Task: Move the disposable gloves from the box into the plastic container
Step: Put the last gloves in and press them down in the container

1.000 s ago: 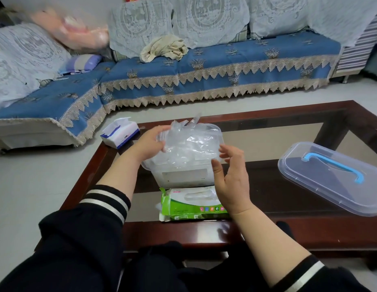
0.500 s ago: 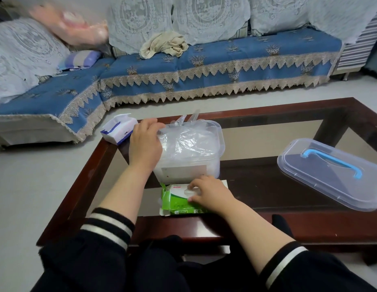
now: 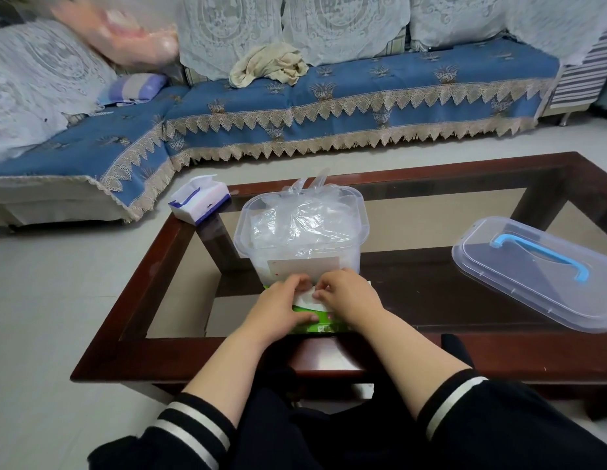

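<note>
A clear plastic container (image 3: pixel 358 220) stands open on the glass table, filled with crumpled clear disposable gloves (image 3: pixel 300 220). Right in front of it lies the green and white glove box (image 3: pixel 317 325), mostly covered by my hands. My left hand (image 3: pixel 281 308) rests on the box's left half, thumb along its near side. My right hand (image 3: pixel 344 295) sits on the right half with fingers curled at the white opening (image 3: pixel 305 298), pinching there. What the fingertips hold is hidden.
The container's clear lid (image 3: pixel 539 269) with a blue handle lies on the table at the right. A white and blue tissue pack (image 3: pixel 200 200) sits on the table's far left corner. The dark wooden table frame (image 3: pixel 136 279) surrounds the glass; a blue sofa (image 3: pixel 329 106) stands behind.
My left hand has left the container's side and come down onto the glove box. My right hand stays on the box, fingers now at its opening.
</note>
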Available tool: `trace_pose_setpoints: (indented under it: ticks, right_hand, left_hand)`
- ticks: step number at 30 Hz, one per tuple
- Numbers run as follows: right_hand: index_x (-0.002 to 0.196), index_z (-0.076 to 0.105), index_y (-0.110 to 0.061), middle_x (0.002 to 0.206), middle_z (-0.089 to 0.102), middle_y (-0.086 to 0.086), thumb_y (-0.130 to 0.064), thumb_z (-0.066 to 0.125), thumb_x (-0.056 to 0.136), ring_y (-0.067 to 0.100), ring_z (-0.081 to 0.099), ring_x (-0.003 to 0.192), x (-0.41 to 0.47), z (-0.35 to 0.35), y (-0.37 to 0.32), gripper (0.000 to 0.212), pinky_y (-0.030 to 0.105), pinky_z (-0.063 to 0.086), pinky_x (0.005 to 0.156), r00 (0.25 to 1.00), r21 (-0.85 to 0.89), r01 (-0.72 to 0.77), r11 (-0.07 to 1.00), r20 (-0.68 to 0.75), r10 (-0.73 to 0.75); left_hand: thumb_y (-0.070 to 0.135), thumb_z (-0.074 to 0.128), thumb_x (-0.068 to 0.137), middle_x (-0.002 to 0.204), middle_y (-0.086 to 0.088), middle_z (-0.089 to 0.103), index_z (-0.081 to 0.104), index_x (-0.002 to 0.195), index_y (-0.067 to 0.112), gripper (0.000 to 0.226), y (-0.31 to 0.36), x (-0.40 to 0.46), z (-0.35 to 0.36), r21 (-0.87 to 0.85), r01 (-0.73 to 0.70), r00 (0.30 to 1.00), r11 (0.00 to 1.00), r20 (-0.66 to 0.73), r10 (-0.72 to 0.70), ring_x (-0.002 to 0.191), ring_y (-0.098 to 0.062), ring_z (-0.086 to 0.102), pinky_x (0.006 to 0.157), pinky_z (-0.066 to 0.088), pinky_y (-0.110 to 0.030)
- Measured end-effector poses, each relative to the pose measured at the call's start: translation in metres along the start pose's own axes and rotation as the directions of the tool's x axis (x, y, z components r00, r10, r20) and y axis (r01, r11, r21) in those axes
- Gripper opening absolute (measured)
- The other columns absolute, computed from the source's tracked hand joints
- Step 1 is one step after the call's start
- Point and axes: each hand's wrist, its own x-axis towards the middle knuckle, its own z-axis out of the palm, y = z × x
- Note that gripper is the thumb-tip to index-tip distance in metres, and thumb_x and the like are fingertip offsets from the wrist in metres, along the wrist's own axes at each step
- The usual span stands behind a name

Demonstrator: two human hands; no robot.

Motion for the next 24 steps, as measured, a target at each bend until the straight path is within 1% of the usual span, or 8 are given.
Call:
trace_pose_setpoints:
  ticks: [3,5,9,12,15,19,22,24]
  right_hand:
    - [0.092,0.064,-0.012,0.097,0.065,0.002,-0.030,0.057,0.093,0.019,0.053,0.100,-0.002,-0.004,-0.006,0.019,0.032,0.036,0.070,0.995,0.038,0.045,0.998,-0.087,-0.042]
    - [0.090,0.063,-0.012,0.091,0.062,-0.001,-0.024,0.056,0.094,0.017,0.055,0.092,-0.009,-0.011,-0.013,0.014,0.032,0.042,0.075,0.956,0.192,0.152,0.970,-0.279,-0.095]
    - [0.090,0.064,-0.003,0.092,0.060,0.001,-0.015,0.054,0.092,0.014,0.056,0.089,-0.018,-0.025,-0.012,0.015,0.021,0.045,0.082,0.674,0.258,0.493,0.831,-0.717,-0.177]
    - [0.092,0.064,0.001,0.098,0.055,0.000,-0.013,0.055,0.092,0.006,0.054,0.095,-0.018,-0.030,-0.006,0.017,0.019,0.045,0.086,0.639,0.265,0.529,0.807,-0.750,-0.173]
    - [0.092,0.065,0.000,0.099,0.053,-0.001,-0.016,0.056,0.091,-0.002,0.052,0.096,-0.017,-0.029,0.000,0.018,0.020,0.047,0.085,0.660,0.284,0.531,0.799,-0.730,-0.179]
    - [0.093,0.066,-0.005,0.101,0.053,-0.002,-0.024,0.055,0.091,-0.002,0.052,0.095,-0.017,-0.026,-0.001,0.022,0.022,0.048,0.083,0.700,0.296,0.493,0.818,-0.694,-0.171]
    - [0.093,0.067,-0.008,0.101,0.054,-0.003,-0.028,0.055,0.090,-0.007,0.050,0.095,-0.018,-0.025,-0.003,0.024,0.018,0.047,0.081,0.709,0.277,0.465,0.841,-0.686,-0.165]
    - [0.093,0.067,-0.009,0.101,0.054,-0.006,-0.027,0.058,0.090,-0.009,0.050,0.094,-0.019,-0.025,-0.003,0.020,0.015,0.046,0.078,0.705,0.267,0.448,0.853,-0.692,-0.154]
  left_hand:
    - [0.032,0.084,0.069,0.125,0.005,0.059,0.046,0.132,0.027,0.073,0.002,0.001,-0.001,0.044,0.014,1.000,0.999,-0.007,-0.014,0.118,-0.014,0.050,0.099,0.041,-0.033]
    - [0.035,0.082,0.069,0.120,0.003,0.059,0.046,0.130,0.028,0.071,0.001,0.001,0.001,0.059,0.030,1.000,0.998,0.005,-0.030,0.115,-0.016,0.051,0.095,0.044,-0.035]
    - [0.037,0.077,0.070,0.118,0.003,0.060,0.046,0.129,0.035,0.067,-0.004,0.000,0.002,-0.011,0.043,0.999,0.999,0.034,-0.042,0.112,-0.017,0.053,0.093,0.047,-0.038]
    - [0.020,0.066,0.085,0.118,0.003,0.063,0.056,0.125,0.025,0.042,-0.005,-0.004,-0.002,-0.097,0.003,0.995,0.995,-0.099,-0.013,0.111,-0.014,0.057,0.093,0.046,-0.031]
    - [0.010,0.048,0.099,0.092,0.004,0.068,0.063,0.108,0.013,0.017,0.013,-0.014,-0.020,-0.427,-0.078,0.934,0.901,-0.346,-0.084,0.088,-0.004,0.063,0.077,0.047,-0.014]
    - [0.057,0.027,0.091,0.085,-0.007,0.074,0.059,0.110,0.019,0.054,0.038,-0.026,-0.042,-0.793,-0.159,0.931,0.588,-0.319,-0.178,0.085,-0.012,0.070,0.075,0.052,-0.024]
    - [0.079,0.039,0.072,0.091,-0.007,0.075,0.052,0.119,0.023,0.074,0.050,-0.029,-0.050,-0.779,-0.167,0.964,0.605,-0.258,-0.066,0.094,-0.017,0.071,0.085,0.054,-0.030]
    - [0.065,0.058,0.070,0.092,-0.003,0.076,0.049,0.120,0.025,0.065,0.059,-0.028,-0.053,-0.745,-0.174,0.968,0.643,-0.250,-0.027,0.096,-0.018,0.070,0.095,0.052,-0.035]
